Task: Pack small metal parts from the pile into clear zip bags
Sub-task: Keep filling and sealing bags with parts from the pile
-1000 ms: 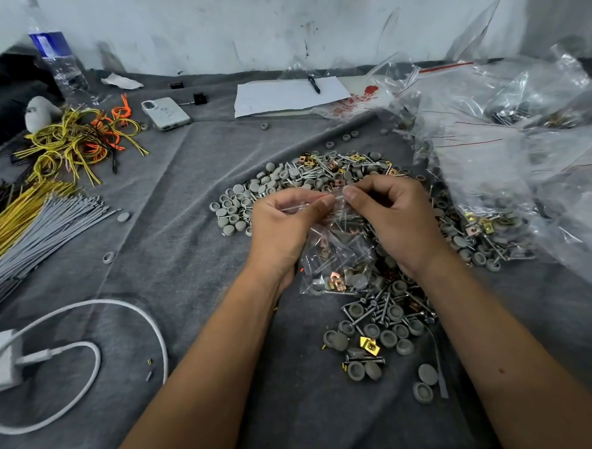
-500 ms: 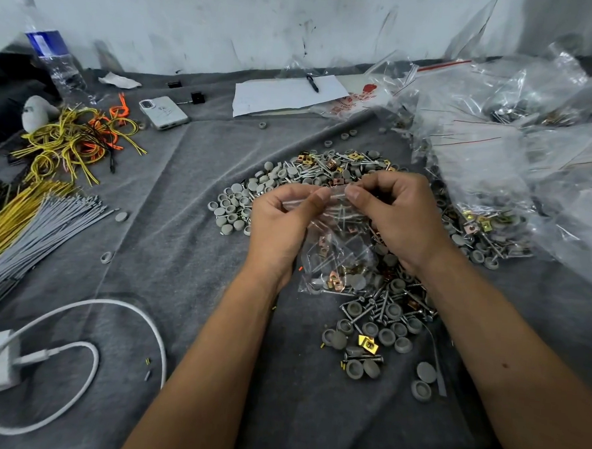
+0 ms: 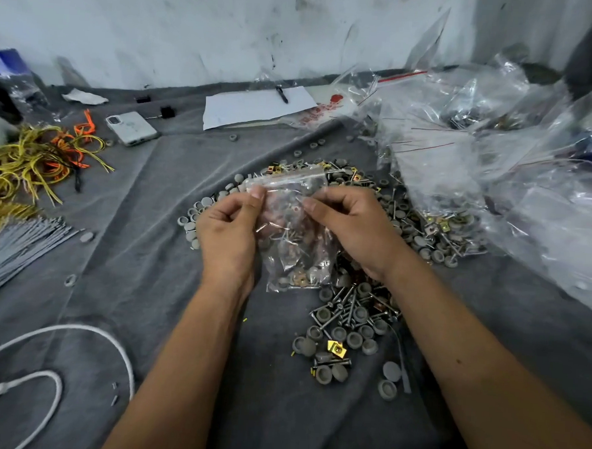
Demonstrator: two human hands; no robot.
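A clear zip bag [image 3: 298,245] holding screws, grey caps and copper clips hangs upright between my hands above the grey cloth. My left hand [image 3: 229,231] pinches its left side just below the zip strip. My right hand [image 3: 352,227] pinches the right side at the same height. The bag's top strip stands above my fingertips. Behind and under the bag spreads the pile of metal parts [image 3: 355,316]: screws, grey round caps and gold clips.
A heap of clear bags [image 3: 489,166], some filled, rises at the right. White paper with a pen [image 3: 256,107] and a phone [image 3: 131,128] lie at the back. Yellow and orange ties [image 3: 33,162], grey ties [image 3: 15,247] and a white cable [image 3: 53,376] lie on the left.
Both hands have slid down from the bag's top edge to pinch it lower, so the zip strip now shows above my fingers. The bag has lifted a little.
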